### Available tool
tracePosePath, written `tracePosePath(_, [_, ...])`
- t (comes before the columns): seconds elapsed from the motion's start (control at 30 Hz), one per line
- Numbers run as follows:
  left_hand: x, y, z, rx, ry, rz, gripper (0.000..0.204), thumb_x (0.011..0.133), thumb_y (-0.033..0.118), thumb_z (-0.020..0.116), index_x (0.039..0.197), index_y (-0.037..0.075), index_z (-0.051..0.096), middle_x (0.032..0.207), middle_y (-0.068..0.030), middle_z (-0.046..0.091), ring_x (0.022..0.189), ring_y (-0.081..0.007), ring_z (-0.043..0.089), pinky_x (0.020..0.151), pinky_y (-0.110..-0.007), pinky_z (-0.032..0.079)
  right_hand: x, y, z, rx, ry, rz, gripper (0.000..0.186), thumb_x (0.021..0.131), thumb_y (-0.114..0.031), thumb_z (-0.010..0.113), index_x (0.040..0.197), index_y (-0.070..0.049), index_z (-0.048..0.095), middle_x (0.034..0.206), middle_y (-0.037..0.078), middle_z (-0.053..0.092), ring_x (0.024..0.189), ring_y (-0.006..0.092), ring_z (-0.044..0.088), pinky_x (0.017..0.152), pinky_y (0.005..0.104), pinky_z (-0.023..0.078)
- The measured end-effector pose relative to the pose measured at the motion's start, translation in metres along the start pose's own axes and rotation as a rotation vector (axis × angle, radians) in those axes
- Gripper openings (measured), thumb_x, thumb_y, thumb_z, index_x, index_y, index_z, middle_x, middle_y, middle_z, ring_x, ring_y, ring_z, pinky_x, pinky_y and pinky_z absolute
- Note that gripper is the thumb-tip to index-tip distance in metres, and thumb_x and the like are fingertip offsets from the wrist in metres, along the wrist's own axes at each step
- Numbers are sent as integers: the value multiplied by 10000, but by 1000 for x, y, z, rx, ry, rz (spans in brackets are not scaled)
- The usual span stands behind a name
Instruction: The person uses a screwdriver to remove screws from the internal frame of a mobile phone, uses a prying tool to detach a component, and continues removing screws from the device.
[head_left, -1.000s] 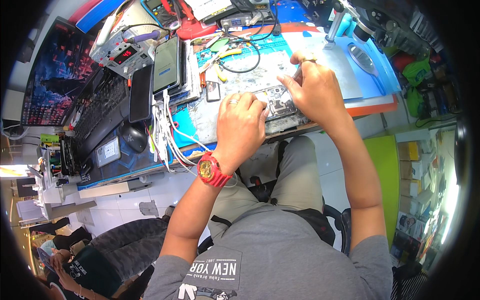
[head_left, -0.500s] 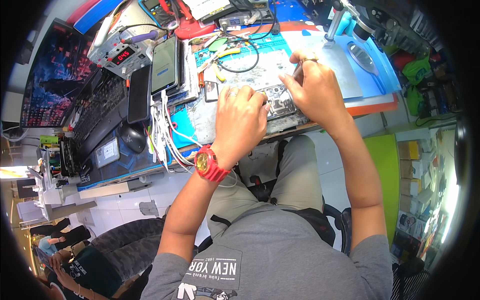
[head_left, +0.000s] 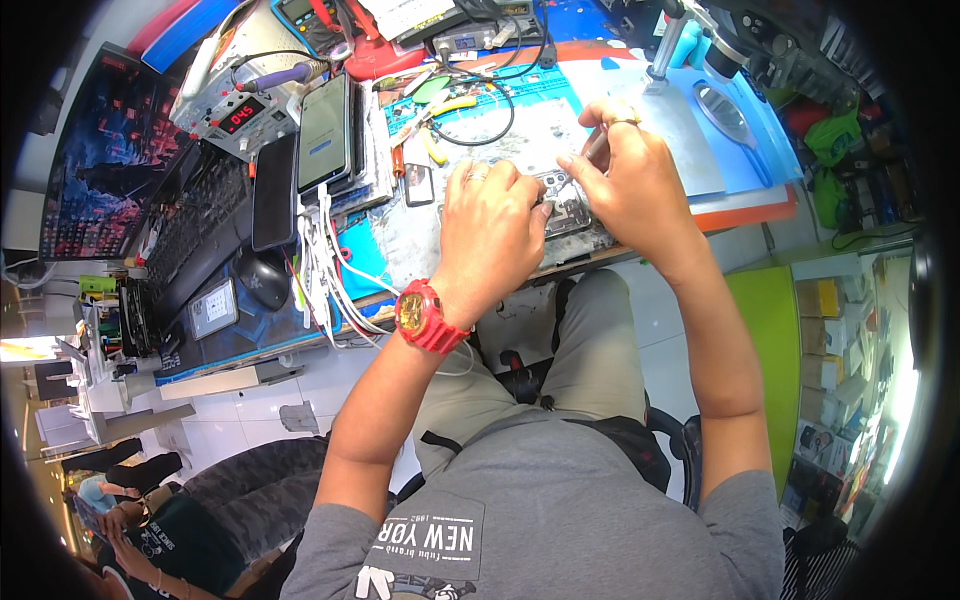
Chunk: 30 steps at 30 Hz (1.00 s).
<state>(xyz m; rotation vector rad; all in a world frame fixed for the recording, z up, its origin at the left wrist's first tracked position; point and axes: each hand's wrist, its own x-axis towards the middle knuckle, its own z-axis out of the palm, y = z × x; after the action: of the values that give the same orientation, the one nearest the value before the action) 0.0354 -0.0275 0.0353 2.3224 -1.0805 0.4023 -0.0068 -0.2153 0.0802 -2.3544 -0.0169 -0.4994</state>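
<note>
An opened phone (head_left: 571, 207) with its inner parts bare lies on the grey work mat near the table's front edge. Over its left end rests my left hand (head_left: 490, 218), knuckles up. Thumb and forefinger of that hand come together at the phone's inner parts; whatever is between them is too small to make out. My right hand (head_left: 638, 178) is closed around a slim grey pen-shaped tool (head_left: 598, 148), held upright above the phone's right end. The tool's tip is hard to see behind the thumb.
Beyond the left hand lie a small black-framed part (head_left: 419, 186), yellow-handled pliers (head_left: 455, 104) and a black cable (head_left: 512, 118). Phones (head_left: 328, 130), white cables (head_left: 318, 255), a mouse (head_left: 262, 278) and a keyboard (head_left: 205, 205) crowd the left. A microscope stand (head_left: 660, 60) rises at the back right.
My left hand has shifted slightly to the right over the phone. The right hand stays nearly where it was, still gripping the tool.
</note>
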Motion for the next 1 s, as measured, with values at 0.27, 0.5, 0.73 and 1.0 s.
tracePosePath(0.27, [3,0,2,7,-26,-8,159,903,176,771,1006,55,765,986,-115,666,990,-337,641,1050,-512,432,-7,-5,-6,240,-25,7,319,917,65,683,1225,96,611,998,198,730,884,302,753,824,390,591])
tracePosePath(0.5, [12,-1,6,26,7,41,160,898,194,778,992,66,756,984,-120,664,1003,-331,656,1099,-555,415,-10,-6,-13,373,87,-9,300,919,55,721,1198,97,621,989,177,737,887,238,762,791,345,614])
tracePosePath(0.73, [24,-32,-1,202,-66,-4,234,970,244,736,1106,59,785,1002,-116,708,1011,-318,668,1100,-532,421,-24,22,-36,253,332,12,231,918,-41,831,1063,10,657,772,73,690,682,107,675,578,263,518])
tracePosePath(1.0, [-12,-9,-48,104,-283,-29,709,837,327,870,1366,-65,607,1260,-212,627,1132,-398,616,976,-487,501,-38,149,-99,-125,628,164,206,1046,-216,712,1112,-22,733,914,112,773,810,194,751,742,314,570])
